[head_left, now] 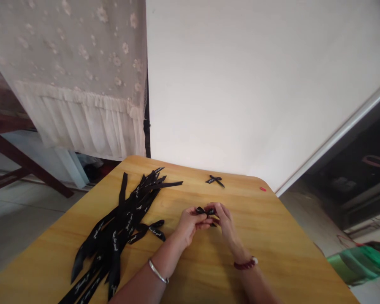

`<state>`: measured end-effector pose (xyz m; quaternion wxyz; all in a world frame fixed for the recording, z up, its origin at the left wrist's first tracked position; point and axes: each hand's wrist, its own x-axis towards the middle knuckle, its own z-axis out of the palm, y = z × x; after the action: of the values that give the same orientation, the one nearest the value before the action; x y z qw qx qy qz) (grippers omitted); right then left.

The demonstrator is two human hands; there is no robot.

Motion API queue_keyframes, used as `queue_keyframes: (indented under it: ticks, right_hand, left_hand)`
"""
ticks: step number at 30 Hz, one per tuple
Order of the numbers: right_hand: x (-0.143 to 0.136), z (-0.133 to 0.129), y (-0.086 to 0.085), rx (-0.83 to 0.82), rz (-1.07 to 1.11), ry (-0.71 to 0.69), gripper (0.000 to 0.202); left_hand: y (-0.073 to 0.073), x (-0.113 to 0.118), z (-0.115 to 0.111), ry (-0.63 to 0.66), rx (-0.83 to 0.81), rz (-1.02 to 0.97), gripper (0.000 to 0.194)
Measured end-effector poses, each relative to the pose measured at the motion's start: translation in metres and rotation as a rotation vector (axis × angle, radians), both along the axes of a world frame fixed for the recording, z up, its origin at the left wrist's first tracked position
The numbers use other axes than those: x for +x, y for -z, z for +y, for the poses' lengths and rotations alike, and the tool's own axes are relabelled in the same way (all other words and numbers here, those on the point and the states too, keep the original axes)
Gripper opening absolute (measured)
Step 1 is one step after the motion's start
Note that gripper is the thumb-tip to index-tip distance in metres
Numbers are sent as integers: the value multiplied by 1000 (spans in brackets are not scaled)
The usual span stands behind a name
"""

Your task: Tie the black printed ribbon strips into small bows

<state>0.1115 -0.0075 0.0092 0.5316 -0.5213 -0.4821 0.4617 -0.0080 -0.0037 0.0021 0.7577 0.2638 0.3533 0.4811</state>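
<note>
Wall: plain and pale, filling the far side.
Curtain: lace, hanging at far left, well apart from the work.
Worktop: yellow wood, carrying everything below.
Ribbons: a loose pile of black printed strips on the left half, fanned from near left to far centre; one strip curls out toward the left wrist.
Left hand: fingers curled, pinching the left end of the piece; a silver bangle on the wrist.
Right hand: fingers bent in, pinching the right end; a dark bead bracelet on the wrist.
Piece: small black ribbon, folded between both hands just above the worktop, centre; its exact shape is largely hidden by fingers.
Bow: a finished small black one, far of the hands, lying flat.
Red bit: tiny, near the far right edge.
Risk: the slick fold could slip open if either pinch loosens; a forearm may drag the curled strip.
</note>
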Motion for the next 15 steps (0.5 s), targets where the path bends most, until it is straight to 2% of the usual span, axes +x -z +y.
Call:
queue_keyframes:
  ticks: [4, 11, 15]
  right_hand:
    - [3, -2, 4, -67, 14, 48, 44]
    - [0, 1, 4, 133, -220, 6, 29]
    - [0, 0, 2, 115, -212, 25, 29]
  left_hand:
    - [0, -1, 1, -45, -9, -16, 15]
    - [0, 2, 1, -47, -10, 18, 18]
    - [0, 0, 1, -18, 11, 13, 20]
